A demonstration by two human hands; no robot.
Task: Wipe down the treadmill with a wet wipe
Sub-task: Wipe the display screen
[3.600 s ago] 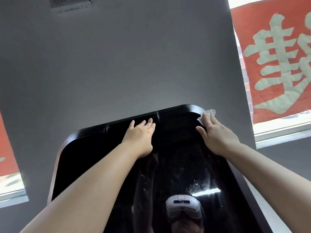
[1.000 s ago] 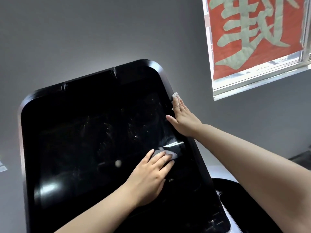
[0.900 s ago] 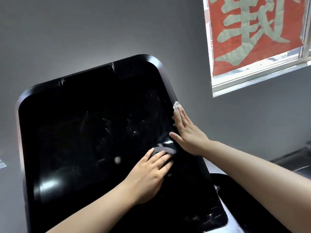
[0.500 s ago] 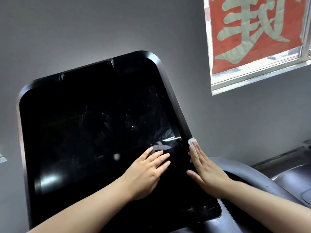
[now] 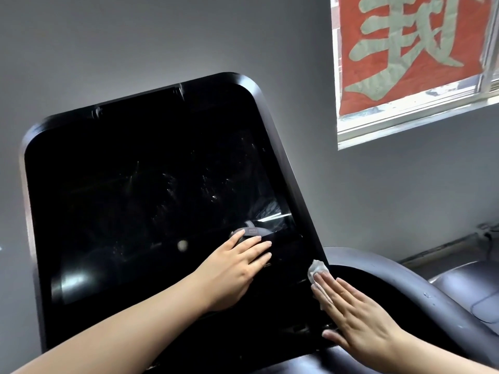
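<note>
Large glossy black treadmill console screen [image 5: 151, 184] tilted against a grey wall, left hand [image 5: 232, 271] resting flat with fingers straight on its lower glass, right hand [image 5: 353, 317] flat, pressing a crumpled white wet wipe [image 5: 316, 271] onto the screen's lower right edge, hands apart, red banner with pale characters [image 5: 410, 49] in the window at upper right.

wet wipe [image 5: 318, 273] partly hidden under right hand [image 5: 359, 322]

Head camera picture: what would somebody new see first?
Probably the big glossy black treadmill screen filling the left and middle, smeared with streaks. Two bare hands lie flat on its lower right: the left hand on the glass, the right hand pressing a white wet wipe against the right edge. At upper right, a bright red banner hangs in the window.
</note>
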